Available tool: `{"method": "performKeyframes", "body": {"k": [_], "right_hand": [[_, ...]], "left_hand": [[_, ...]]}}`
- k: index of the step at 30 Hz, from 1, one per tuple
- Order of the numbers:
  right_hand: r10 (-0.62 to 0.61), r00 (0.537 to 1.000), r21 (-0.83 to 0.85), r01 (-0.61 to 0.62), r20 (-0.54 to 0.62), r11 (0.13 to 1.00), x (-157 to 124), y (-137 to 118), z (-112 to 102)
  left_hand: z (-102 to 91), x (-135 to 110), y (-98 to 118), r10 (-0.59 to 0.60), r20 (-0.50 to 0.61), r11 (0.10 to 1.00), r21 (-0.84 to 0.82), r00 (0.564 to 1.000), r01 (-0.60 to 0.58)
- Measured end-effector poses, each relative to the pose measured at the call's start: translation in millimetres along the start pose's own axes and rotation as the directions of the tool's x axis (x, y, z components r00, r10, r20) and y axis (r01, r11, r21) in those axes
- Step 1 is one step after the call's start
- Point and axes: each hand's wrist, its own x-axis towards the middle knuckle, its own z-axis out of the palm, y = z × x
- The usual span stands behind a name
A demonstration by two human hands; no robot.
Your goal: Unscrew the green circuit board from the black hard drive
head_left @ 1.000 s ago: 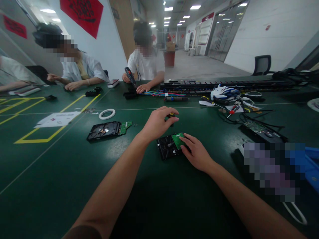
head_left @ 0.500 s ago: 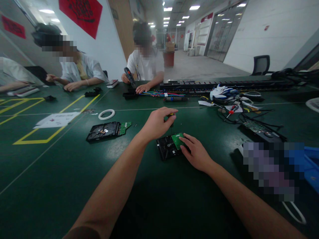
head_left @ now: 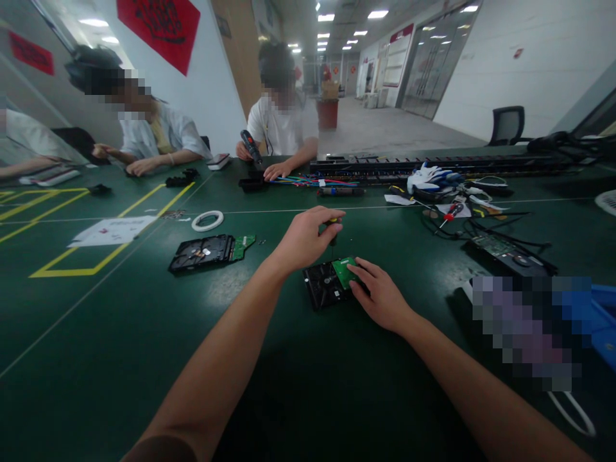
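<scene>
In the head view a black hard drive (head_left: pixel 317 285) with a green circuit board (head_left: pixel 342 273) lies on the green table before me. My left hand (head_left: pixel 308 239) is closed around a small screwdriver (head_left: pixel 333 222) with a yellow and black handle. It stands upright over the drive's far edge; its tip is too small to make out. My right hand (head_left: pixel 382 296) grips the drive's right end, its fingertips on the circuit board and the thumb by the near side. A second hard drive (head_left: pixel 202 253), its green board sticking out, lies to the left.
A white ring (head_left: pixel 207 221) and a paper sheet (head_left: pixel 113 231) lie further left. On the right are cables, gloves (head_left: pixel 428 178), a red screwdriver (head_left: pixel 451 213), another circuit-board device (head_left: pixel 510 253) and a blue bin (head_left: pixel 604 314). Across the table a co-worker (head_left: pixel 282 125) holds a power screwdriver (head_left: pixel 251 146).
</scene>
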Motion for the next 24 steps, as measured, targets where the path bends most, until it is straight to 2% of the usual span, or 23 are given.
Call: {"method": "performKeyframes", "body": {"k": [19, 24], "right_hand": [[0.001, 1.000, 0.000, -0.001, -0.005, 1.000, -0.3, 1.4, 1.3], [0.000, 1.000, -0.005, 0.000, 0.004, 1.000, -1.1, 2.2, 1.5]], "left_hand": [[2.0, -1.9, 1.3, -0.030, -0.004, 0.998, -0.054, 1.000, 0.030], [0.9, -1.9, 1.1, -0.042, -0.001, 0.999, 0.001, 0.999, 0.042]]}}
